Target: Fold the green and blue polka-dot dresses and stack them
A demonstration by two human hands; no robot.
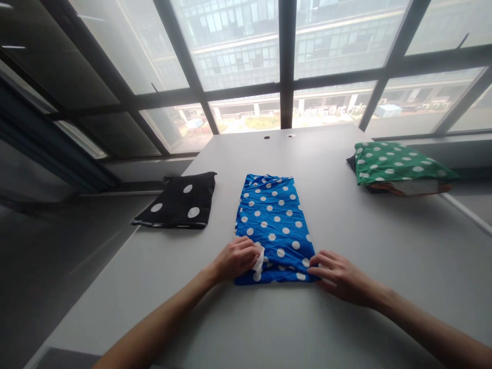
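A blue cloth with white polka dots [274,210] lies folded into a long rectangle in the middle of the table, its near end creased and turned over. My left hand [239,258] is closed at the cloth's near left side. From its fingers sticks a small crumpled white piece, like a fabric tag [259,262]. At the near right corner, my right hand [340,274] has its fingertips curled on the blue cloth's edge, the thumb low beside it.
On the white table [184,318], a folded black cloth with large white dots [175,202] lies at the left edge. A pile topped by green dotted cloth [395,164] overhangs the right edge. Windows [238,51] rise behind the table; a dark curtain [49,133] hangs left.
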